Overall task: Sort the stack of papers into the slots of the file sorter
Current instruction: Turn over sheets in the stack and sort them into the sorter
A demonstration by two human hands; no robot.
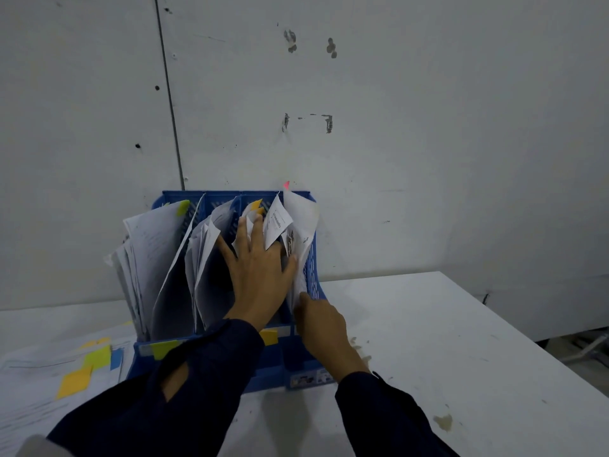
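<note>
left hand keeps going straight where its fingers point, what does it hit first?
Probably the papers in the third slot: the left hand already lies flat against them, fingers aimed toward the file sorter back wall. Depth behind the sheets is unclear.

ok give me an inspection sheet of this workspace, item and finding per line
surface: white table, stained near its right front.
job's things: blue file sorter with papers standing in its slots; more tabbed papers lie flat at left.
clutter: loose sticky notes on the flat papers.
hands: left hand spread flat on the papers in the right-hand slots; right hand pinches the sheet in the rightmost slot.
cables: nothing seen.
surroundings: scuffed white wall behind.
</note>
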